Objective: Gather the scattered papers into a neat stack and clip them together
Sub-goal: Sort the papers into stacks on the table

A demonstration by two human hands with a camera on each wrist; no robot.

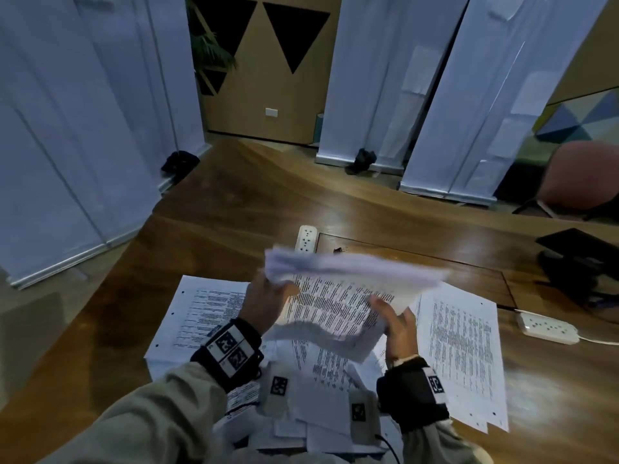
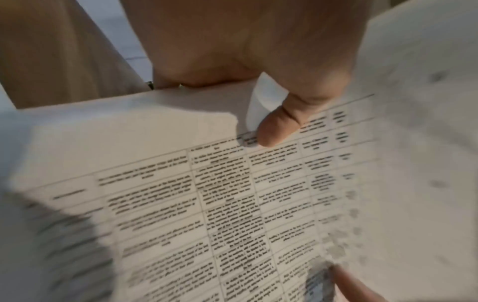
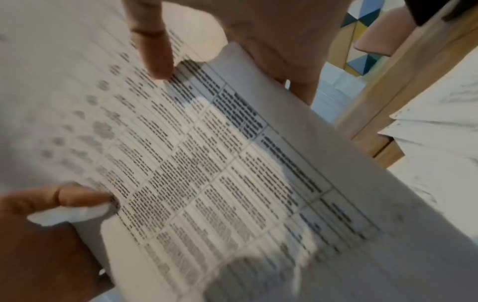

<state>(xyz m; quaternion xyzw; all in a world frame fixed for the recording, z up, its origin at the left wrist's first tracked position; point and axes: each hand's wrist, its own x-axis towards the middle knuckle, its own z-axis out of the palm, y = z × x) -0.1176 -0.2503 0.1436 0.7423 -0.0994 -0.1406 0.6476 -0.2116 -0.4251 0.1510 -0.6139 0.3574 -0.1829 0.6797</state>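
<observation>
Closest to the camera are both sleeves and wrist straps, and under them loose sheets [image 1: 321, 366] lie scattered flat on the wooden worktop [image 1: 234, 202], with one sheet [image 1: 201, 313] off to the left and a couple more [image 1: 462, 356] on the right. Just above that mess, both hands hold a bundle of papers [image 1: 338, 306] up off the worktop, printed table facing up and pretty blurry. Left hand [image 1: 264, 306] grips the bundle's left edge, thumb [image 2: 274, 130] pressed on top. Right hand [image 1: 398, 329] pinches the right side, thumb [image 3: 155, 53] on the page and other fingers underneath. Further back sits a white power strip [image 1: 306, 239], another one [image 1: 546, 328] off right, then white banners [image 1: 378, 78] at the far edge.
</observation>
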